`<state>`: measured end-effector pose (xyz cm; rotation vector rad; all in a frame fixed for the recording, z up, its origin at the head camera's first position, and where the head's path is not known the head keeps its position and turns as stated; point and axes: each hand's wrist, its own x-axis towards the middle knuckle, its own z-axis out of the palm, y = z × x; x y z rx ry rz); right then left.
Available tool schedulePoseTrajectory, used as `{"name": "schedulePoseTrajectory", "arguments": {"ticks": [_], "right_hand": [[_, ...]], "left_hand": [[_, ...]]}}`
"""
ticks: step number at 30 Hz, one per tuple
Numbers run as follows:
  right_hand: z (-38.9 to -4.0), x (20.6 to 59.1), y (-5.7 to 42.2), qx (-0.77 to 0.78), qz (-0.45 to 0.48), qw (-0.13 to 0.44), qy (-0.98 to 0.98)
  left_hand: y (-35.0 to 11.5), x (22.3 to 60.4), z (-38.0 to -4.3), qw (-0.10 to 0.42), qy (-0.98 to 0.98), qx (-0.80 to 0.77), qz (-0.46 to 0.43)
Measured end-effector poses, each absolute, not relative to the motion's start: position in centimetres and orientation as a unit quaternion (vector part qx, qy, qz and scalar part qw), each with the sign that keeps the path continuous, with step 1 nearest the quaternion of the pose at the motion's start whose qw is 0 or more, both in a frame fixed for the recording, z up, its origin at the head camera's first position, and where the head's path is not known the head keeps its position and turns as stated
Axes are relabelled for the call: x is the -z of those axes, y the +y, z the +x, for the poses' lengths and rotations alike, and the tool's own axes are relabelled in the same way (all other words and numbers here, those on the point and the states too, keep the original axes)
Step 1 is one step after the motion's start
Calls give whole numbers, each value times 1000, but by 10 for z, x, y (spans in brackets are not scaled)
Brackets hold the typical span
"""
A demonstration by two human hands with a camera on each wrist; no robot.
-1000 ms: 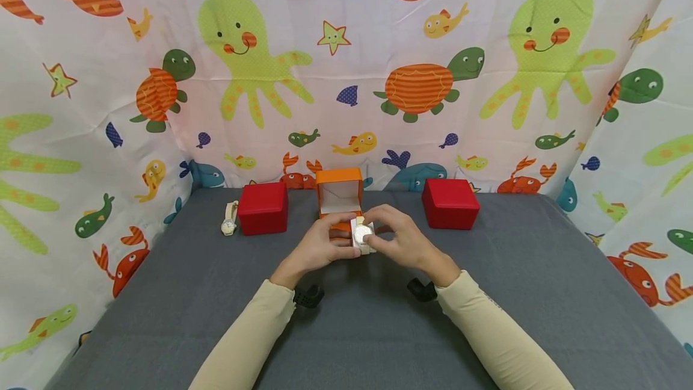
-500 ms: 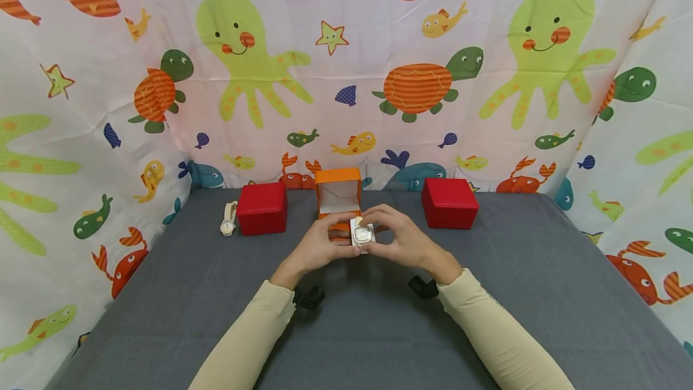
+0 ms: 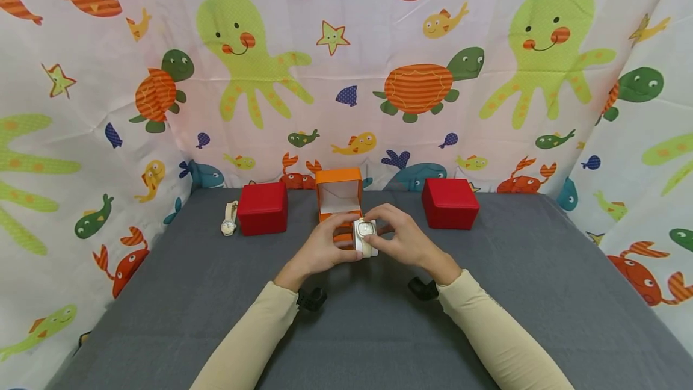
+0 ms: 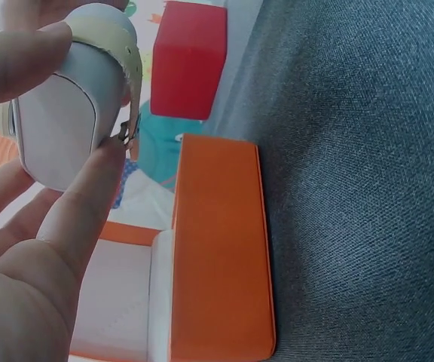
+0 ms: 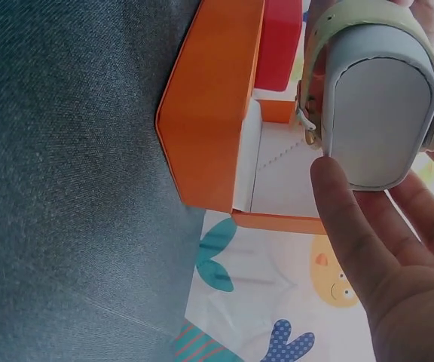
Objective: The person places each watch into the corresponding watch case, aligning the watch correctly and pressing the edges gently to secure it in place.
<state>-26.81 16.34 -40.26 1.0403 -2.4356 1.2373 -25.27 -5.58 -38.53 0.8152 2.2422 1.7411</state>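
Note:
Both hands hold a white watch cushion (image 5: 383, 121) in front of the opened orange box. Round it runs the cream strap (image 4: 100, 32) of a wristwatch (image 3: 365, 229), whose pale dial faces up toward the head camera. My left hand (image 3: 323, 244) grips the cushion's left end between thumb and fingers. From the other side my right hand (image 3: 405, 236) grips it, its thumb at the lower edge of the dial. A small metal buckle (image 5: 310, 136) shows on the strap's underside in the right wrist view, close to a fingertip.
The orange box (image 3: 339, 174) stands lid up behind the hands, pale lining showing. Closed red boxes flank it: a left red box (image 3: 262, 209) and a right red box (image 3: 450, 204). Another cream-strapped watch (image 3: 229, 221) lies left of the left one. A patterned curtain (image 3: 346, 95) closes the back.
The cushion and watch have shifted slightly right, with the left hand following. My right thumb has moved off the dial's middle to its lower edge and shifted along it; the dial's tilt has changed.

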Motion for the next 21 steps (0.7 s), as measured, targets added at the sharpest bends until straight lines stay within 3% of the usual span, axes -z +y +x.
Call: {"name": "schedulePoseTrajectory", "arguments": {"ticks": [10,21], "right_hand": [[-270,404,164,-412,364,110,-828],[-272,407,167,-384,358,51,-849]], "left_hand": [[-57,383,-251,89,764,-574,281],[-64,399,-266,75,760,-587,270]]}}
